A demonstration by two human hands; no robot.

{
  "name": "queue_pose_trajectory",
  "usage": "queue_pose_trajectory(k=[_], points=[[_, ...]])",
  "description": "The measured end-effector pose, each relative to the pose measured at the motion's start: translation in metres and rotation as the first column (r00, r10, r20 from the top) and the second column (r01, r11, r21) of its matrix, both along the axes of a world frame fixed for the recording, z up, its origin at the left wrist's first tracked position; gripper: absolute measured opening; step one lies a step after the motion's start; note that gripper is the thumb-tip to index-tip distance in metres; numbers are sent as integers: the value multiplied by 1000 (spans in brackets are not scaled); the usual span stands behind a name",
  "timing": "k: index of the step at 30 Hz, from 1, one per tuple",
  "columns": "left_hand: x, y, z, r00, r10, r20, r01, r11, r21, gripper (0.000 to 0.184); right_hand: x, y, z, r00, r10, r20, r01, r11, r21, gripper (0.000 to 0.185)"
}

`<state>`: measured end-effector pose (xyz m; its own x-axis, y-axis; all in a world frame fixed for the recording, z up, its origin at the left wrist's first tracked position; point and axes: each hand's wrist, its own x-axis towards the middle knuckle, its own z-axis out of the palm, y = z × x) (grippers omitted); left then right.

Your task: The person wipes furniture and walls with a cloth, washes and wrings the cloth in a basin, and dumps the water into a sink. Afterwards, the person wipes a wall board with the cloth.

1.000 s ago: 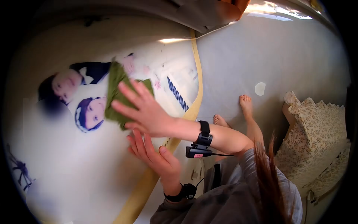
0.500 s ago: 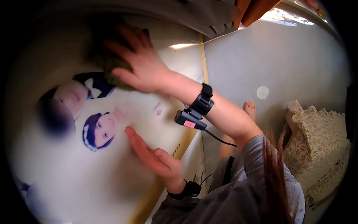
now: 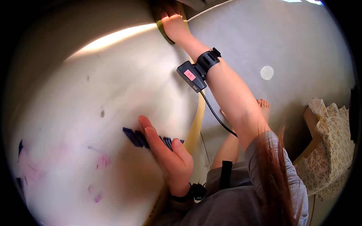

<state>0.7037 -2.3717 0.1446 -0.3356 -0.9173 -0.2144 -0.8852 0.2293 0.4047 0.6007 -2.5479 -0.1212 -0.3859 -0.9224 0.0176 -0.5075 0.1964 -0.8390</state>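
Observation:
My right hand (image 3: 172, 27) reaches to the far edge of a pale, smooth surface (image 3: 124, 83). It presses on a dark green cloth (image 3: 163, 33), whose near edge shows beside the palm; the fingertips are partly lost in shadow. My left hand (image 3: 167, 156) is held side-on with fingers stretched out and nothing in it. Behind its fingers is dark blue printed lettering (image 3: 135, 138) on the surface. Whether the left hand touches the surface, I cannot tell. Faded pink print marks (image 3: 102, 161) lie farther left.
A yellowish trim (image 3: 196, 124) runs along the surface's edge. Beyond it is grey floor (image 3: 233, 41) with a pale round spot (image 3: 267, 72) and my bare foot (image 3: 264, 107). A floral frilled cover (image 3: 328, 147) stands at right. A cable (image 3: 217, 115) hangs from the right wrist device (image 3: 191, 76).
My right hand has swept the green cloth to the upper right, to the surface's edge. The view has shifted, so the printed portraits no longer show. My left hand stays open.

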Motion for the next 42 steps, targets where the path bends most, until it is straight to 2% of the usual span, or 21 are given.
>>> queue_pose_trajectory(k=[1, 3, 4, 5, 10, 14, 17, 21, 25, 28, 31, 33, 34, 36, 37, 39, 41, 42], points=[[-2, 0, -6, 999, -1, -33, 1, 1000, -1, 56, 1, 8, -18, 1000, -4, 10, 4, 1000, 8, 45], [-5, 3, -10, 995, -1, -99, 0, 1000, -8, 55, 7, 29, -45, 960, -45, 276, 23, 996, 85, 41], [-7, 4, -11, 996, -6, -91, 6, 1000, -1, 55, 21, 41, -45, 765, -334, 550, 319, 939, 126, 44], [-10, 7, -9, 996, 5, -91, -4, 1000, 9, 55, 30, 58, -42, 761, -339, 553, 322, 937, 132, 44], [-14, 25, 7, 995, 35, -92, -34, 999, 9, 55, 83, 169, -43, 643, -441, 626, 225, 890, 396, 50], [-8, 39, 35, 994, 65, -89, -66, 998, -14, 54, 124, 231, -6, 527, -582, 619, 100, 766, 635, 53], [0, 44, 67, 997, 65, -50, -68, 996, -60, 52, 134, 243, 56, 500, -603, 622, 69, 743, 665, 54], [8, 43, 122, 998, 48, 28, -43, 990, -137, 48, 125, 221, 176, 524, -553, 648, 47, 778, 626, 55], [18, 40, 175, 999, 34, 39, -23, 970, -242, 47, 122, 194, 281, 570, -408, 713, 105, 897, 429, 55], [17, 34, 215, 1000, 22, -4, -22, 943, -331, 47, 113, 172, 367, 652, -208, 729, 117, 978, 173, 55], [15, 38, 259, 999, 21, -50, -38, 920, -389, 49, 101, 154, 448, 708, 25, 706, 73, 991, -108, 59], [15, 44, 291, 978, 54, -201, -136, 897, -421, 49, 96, 146, 495, 781, 180, 599, 5, 956, -293, 61], [17, 47, 305, 977, 62, -206, -149, 886, -440, 49, 94, 142, 517, 797, 252, 549, -22, 921, -390, 62], [22, 56, 331, 906, 58, -419, -301, 783, -544, 48, 91, 137, 561, 819, 366, 442, -74, 832, -550, 65], [31, 53, 340, 900, 73, -429, -325, 768, -551, 48, 97, 131, 579, 826, 408, 389, -102, 787, -608, 65], [37, 57, 360, 880, -22, -475, -327, 697, -638, 46, 100, 134, 612, 810, 497, 312, -161, 700, -696, 61], [40, 64, 378, 880, -51, -471, -333, 641, -691, 45, 105, 146, 633, 817, 569, 96, -277, 532, -800, 56], [43, 71, 381, 888, -72, -453, -330, 586, -740, 45, 103, 148, 635, 806, 585, 86, -288, 516, -807, 56]])
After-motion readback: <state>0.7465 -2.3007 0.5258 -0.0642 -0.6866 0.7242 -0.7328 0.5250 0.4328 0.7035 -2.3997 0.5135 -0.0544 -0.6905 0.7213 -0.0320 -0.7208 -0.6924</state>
